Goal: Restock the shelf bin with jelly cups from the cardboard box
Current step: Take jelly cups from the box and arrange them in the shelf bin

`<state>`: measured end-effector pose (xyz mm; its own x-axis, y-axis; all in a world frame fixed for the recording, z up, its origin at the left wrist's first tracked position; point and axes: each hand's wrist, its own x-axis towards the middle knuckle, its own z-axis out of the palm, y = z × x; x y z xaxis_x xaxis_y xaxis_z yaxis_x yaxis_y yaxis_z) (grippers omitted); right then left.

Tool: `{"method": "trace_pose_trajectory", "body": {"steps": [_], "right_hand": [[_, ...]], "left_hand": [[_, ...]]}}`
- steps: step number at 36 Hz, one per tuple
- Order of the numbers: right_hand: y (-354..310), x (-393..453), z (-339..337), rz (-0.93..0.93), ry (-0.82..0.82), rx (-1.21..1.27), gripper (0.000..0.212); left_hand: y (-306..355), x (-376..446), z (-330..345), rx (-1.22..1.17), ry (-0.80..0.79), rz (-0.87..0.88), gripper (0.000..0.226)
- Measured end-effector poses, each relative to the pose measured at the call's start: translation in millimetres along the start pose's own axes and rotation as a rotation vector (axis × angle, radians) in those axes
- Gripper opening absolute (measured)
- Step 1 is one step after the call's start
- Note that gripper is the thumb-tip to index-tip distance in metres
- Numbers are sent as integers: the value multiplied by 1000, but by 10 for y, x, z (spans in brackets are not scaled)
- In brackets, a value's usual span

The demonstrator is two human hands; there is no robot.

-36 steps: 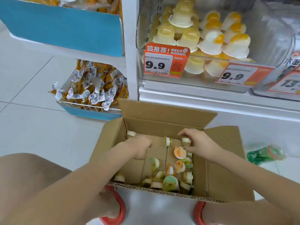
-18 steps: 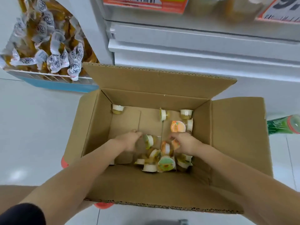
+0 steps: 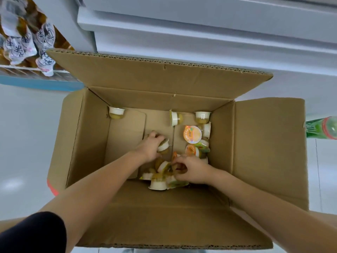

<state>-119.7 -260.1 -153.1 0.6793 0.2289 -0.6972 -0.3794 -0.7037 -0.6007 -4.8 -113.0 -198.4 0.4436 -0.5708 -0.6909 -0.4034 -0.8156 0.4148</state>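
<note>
From the head camera, looking straight down, the cardboard box [image 3: 264,143] sits on the pale floor [image 3: 27,134] with all four flaps folded out, hard against the base of the white shelf unit [image 3: 200,33] at twelve o'clock. Both bare arms reach down into it.

The left hand [image 3: 149,148] is near the middle of the box floor, its fingers [image 3: 156,136] curled over the top of one jelly cup [image 3: 163,147], gripping it; the cup is tilted, white rim showing. The right hand [image 3: 191,170] is at about five o'clock from the left, low in the box, fingers bent and pinching among a loose heap of jelly cups [image 3: 160,178]; which cup it has hold of I cannot tell.

More cups lie scattered: one alone in the far left corner [image 3: 116,112], two near the far wall at one o'clock [image 3: 201,116], and an orange-lidded one [image 3: 192,134] lying lid-up along the right wall.

Outside the box, a wire basket of wrapped snacks [image 3: 27,42] hangs at ten o'clock, and a green bottle [image 3: 322,127] lies on the floor at three o'clock. The shelf bin is out of view.
</note>
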Motion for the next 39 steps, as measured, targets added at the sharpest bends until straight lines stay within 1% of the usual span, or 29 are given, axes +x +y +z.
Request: {"method": "trace_pose_trajectory", "body": {"steps": [4, 8, 11, 13, 15, 17, 20, 23, 25, 27, 29, 31, 32, 33, 35, 37, 39], "right_hand": [[-10, -46, 67, 17, -19, 51, 47], [23, -78, 105, 3, -44, -32, 58], [41, -61, 119, 36, -24, -58, 57], [26, -76, 91, 68, -6, -3, 52], [-1, -114, 44, 110, 29, 143, 43], [-40, -160, -14, 156, 70, 350, 37], [-129, -258, -195, 221, 156, 612, 36], [-343, -462, -494, 240, 121, 884, 40], [-544, -646, -710, 201, 93, 1007, 36], [-740, -847, -904, 143, 117, 1040, 31], [-928, -1052, -1070, 111, 183, 1031, 30], [-1108, -1268, -1204, 102, 276, 954, 33], [-1204, -1376, -1260, 81, 314, 947, 32], [-1306, -1480, -1315, 41, 335, 972, 26], [-1516, -1675, -1410, -86, 316, 1064, 17], [-1704, -1855, -1465, -230, 270, 1147, 21], [-1837, -1993, -1472, -343, 303, 1195, 28]], "left_hand": [[-31, -14, 6, -45, -25, -13, 72], [-46, -36, 0, -161, -37, -45, 69], [-54, -82, -25, -225, -41, -63, 61], [-60, -132, -70, -239, -42, -65, 60], [-55, -195, -151, -275, -40, -69, 59], [-41, -276, -268, -324, -38, -66, 58], [42, -436, -546, -385, -53, -41, 56], [240, -610, -894, -429, -8, -14, 42], [418, -761, -1116, -473, 48, 20, 34], [597, -963, -1307, -533, 67, 62, 36], [779, -1239, -1479, -632, 64, 117, 49], [947, -1544, -1637, -737, 73, 174, 65], [1019, -1687, -1707, -797, 81, 198, 68], [1093, -1834, -1774, -864, 88, 221, 67], [1226, -2114, -1882, -993, 84, 259, 58], [1316, -2358, -1928, -1121, 79, 284, 53], [1354, -2522, -1919, -1250, 86, 316, 52]]}}
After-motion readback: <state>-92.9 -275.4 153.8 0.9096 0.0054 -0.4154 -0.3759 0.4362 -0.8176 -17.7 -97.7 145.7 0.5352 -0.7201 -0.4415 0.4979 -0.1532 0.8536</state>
